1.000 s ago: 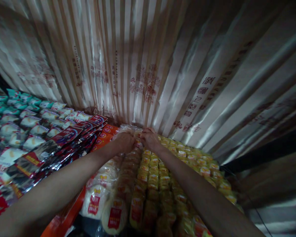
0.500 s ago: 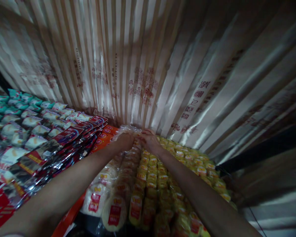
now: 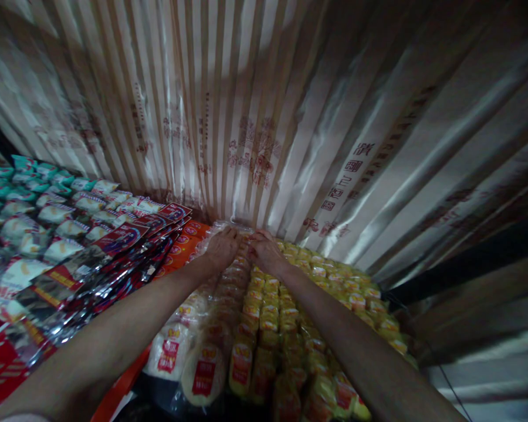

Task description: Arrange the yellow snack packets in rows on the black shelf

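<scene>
Reaching with left hand (image 3: 223, 247) and right hand (image 3: 264, 252) to far end of wrapped round cakes (image 3: 203, 375), beside yellow packets (image 3: 319, 272), cannot tell either grip apart or together.

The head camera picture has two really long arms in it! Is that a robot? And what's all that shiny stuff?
No robot here, just a person. The camera sits on their head and looks forward and down, so you see nearly what they see. That is why the arms come in from the bottom.

The left hand and right hand are close together at the far end of the clear-wrapped packets. It's too dim to tell whether the fingers are gripping one.

The shiny stuff is wrapping. Yellow packets lie to the right, and flat dark-and-red packets and white-and-teal packets to the left. Behind everything hangs pleated cloth with reddish pictures.
</scene>
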Demonstrator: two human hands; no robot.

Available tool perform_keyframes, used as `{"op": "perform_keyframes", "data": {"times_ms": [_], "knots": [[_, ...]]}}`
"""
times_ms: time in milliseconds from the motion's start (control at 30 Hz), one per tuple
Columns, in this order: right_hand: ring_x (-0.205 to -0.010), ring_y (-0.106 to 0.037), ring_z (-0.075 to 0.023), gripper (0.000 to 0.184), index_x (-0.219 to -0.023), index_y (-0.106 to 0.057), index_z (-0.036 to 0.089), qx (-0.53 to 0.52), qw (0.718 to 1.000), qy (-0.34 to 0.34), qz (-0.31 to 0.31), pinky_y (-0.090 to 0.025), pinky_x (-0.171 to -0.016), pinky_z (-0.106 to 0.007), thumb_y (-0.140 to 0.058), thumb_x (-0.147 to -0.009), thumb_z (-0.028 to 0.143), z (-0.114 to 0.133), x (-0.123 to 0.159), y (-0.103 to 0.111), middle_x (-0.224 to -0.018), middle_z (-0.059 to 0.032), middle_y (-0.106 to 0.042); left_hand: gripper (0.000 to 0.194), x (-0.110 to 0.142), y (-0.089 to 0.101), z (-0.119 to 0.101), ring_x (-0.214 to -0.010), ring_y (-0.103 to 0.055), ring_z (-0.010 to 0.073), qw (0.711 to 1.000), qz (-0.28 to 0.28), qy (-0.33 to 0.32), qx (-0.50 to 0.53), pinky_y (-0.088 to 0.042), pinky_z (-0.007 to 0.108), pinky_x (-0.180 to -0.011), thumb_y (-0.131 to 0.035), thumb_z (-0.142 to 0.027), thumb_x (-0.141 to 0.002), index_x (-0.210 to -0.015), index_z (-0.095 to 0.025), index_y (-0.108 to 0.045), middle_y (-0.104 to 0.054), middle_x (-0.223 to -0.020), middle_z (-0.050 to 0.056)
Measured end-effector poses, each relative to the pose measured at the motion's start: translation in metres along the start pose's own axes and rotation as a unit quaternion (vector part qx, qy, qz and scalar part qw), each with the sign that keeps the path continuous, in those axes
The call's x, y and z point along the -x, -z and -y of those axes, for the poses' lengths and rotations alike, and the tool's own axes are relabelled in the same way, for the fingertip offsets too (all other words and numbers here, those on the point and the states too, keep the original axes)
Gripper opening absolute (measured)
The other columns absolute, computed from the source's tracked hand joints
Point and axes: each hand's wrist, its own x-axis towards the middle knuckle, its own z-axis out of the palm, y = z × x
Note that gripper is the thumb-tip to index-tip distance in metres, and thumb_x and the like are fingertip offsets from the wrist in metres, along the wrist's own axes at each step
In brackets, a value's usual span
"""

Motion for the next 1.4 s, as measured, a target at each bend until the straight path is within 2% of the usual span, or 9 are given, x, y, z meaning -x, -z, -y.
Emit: {"op": "perform_keyframes", "data": {"times_ms": [100, 300, 433, 567, 733, 967, 1067, 1233, 1400], "knots": [[-0.11, -0.049, -0.0224, 0.009, -0.072, -0.069, 0.018, -0.001, 1.0, -0.018, -0.001, -0.033, -0.1, -0.037, -0.06, -0.071, 0.015, 0.003, 0.001, -0.002, -0.097, -0.0079, -0.067, 0.022, 0.006, 0.008, 0.003, -0.098, -0.053, 0.0226, 0.998, 0.004, -0.056, -0.004, -0.045, 0.033, -0.081, -0.044, -0.017, -0.086, -0.096, -0.014, -0.063, -0.061, -0.098, 0.012], [-0.101, -0.054, -0.0203, 0.01, -0.075, -0.069, 0.018, 0.003, 1.0, -0.027, -0.01, -0.034, -0.099, -0.035, -0.059, -0.072, 0.014, 0.007, 0.0, -0.002, -0.091, -0.0078, -0.067, 0.022, 0.014, 0.01, 0.003, -0.089, -0.058, 0.0235, 0.987, 0.119, -0.101, -0.025, -0.045, 0.035, -0.082, -0.047, -0.014, -0.082, -0.085, -0.008, -0.068, -0.066, -0.084, 0.014], [-0.109, -0.05, -0.0209, 0.009, -0.08, -0.068, 0.019, -0.014, 0.999, 0.012, -0.036, -0.033, -0.101, -0.038, -0.06, -0.075, 0.022, 0.01, 0.004, 0.005, -0.101, -0.0074, -0.065, 0.025, 0.014, 0.008, -0.001, -0.091, -0.059, 0.0242, 0.995, 0.095, -0.027, -0.009, -0.047, 0.035, -0.079, -0.045, -0.012, -0.082, -0.091, -0.009, -0.067, -0.065, -0.087, 0.014], [-0.106, -0.053, -0.0181, 0.008, -0.076, -0.067, 0.023, -0.031, 0.997, 0.066, 0.004, -0.027, -0.105, -0.041, -0.06, -0.077, 0.026, 0.016, 0.009, 0.013, -0.099, -0.0033, -0.067, 0.025, 0.017, 0.007, -0.002, -0.092, -0.057, 0.0237, 0.996, 0.075, 0.039, 0.013, -0.048, 0.033, -0.074, -0.043, -0.016, -0.084, -0.09, -0.01, -0.066, -0.063, -0.09, 0.014], [-0.1, -0.056, -0.0173, 0.01, -0.075, -0.068, 0.022, -0.001, 1.0, 0.02, 0.007, -0.031, -0.102, -0.036, -0.058, -0.078, 0.023, 0.023, 0.01, 0.016, -0.098, -0.0043, -0.068, 0.025, 0.025, 0.016, -0.002, -0.1, -0.053, 0.0226, 1.0, -0.004, 0.022, 0.004, -0.047, 0.031, -0.075, -0.041, -0.016, -0.086, -0.095, -0.013, -0.064, -0.06, -0.098, 0.012], [-0.092, -0.06, -0.0178, 0.008, -0.075, -0.068, 0.021, -0.004, 1.0, 0.003, 0.007, -0.033, -0.099, -0.036, -0.06, -0.076, 0.021, 0.025, 0.009, 0.009, -0.089, -0.005, -0.07, 0.021, 0.039, 0.023, -0.001, -0.088, -0.061, 0.0232, 0.989, 0.13, -0.058, 0.043, -0.048, 0.032, -0.076, -0.049, -0.02, -0.083, -0.086, -0.012, -0.068, -0.065, -0.088, 0.014], [-0.091, -0.059, -0.0187, 0.009, -0.079, -0.067, 0.018, -0.02, 1.0, -0.003, -0.013, -0.035, -0.098, -0.036, -0.059, -0.076, 0.019, 0.026, 0.012, 0.008, -0.091, -0.0069, -0.069, 0.021, 0.04, 0.016, -0.004, -0.091, -0.061, 0.0248, 0.989, 0.134, -0.042, 0.035, -0.048, 0.033, -0.077, -0.049, -0.018, -0.083, -0.09, -0.009, -0.066, -0.066, -0.091, 0.016], [-0.107, -0.051, -0.021, 0.009, -0.078, -0.067, 0.019, -0.052, 0.996, 0.04, -0.06, -0.033, -0.1, -0.039, -0.059, -0.078, 0.024, 0.032, 0.024, 0.012, -0.103, -0.0084, -0.065, 0.03, 0.039, 0.013, -0.008, -0.085, -0.064, 0.0241, 0.991, 0.11, 0.042, 0.069, -0.05, 0.034, -0.073, -0.044, -0.034, -0.087, -0.093, -0.011, -0.062, -0.067, -0.088, 0.013], [-0.108, -0.049, -0.022, 0.004, -0.068, -0.066, 0.019, -0.043, 0.998, 0.026, -0.041, -0.034, -0.098, -0.039, -0.064, -0.071, 0.019, 0.041, 0.03, 0.013, -0.099, -0.0073, -0.065, 0.022, 0.045, 0.019, -0.009, -0.086, -0.061, 0.0189, 0.995, 0.061, 0.045, 0.063, -0.049, 0.029, -0.072, -0.041, -0.02, -0.087, -0.101, -0.013, -0.057, -0.062, -0.096, 0.01]]}}
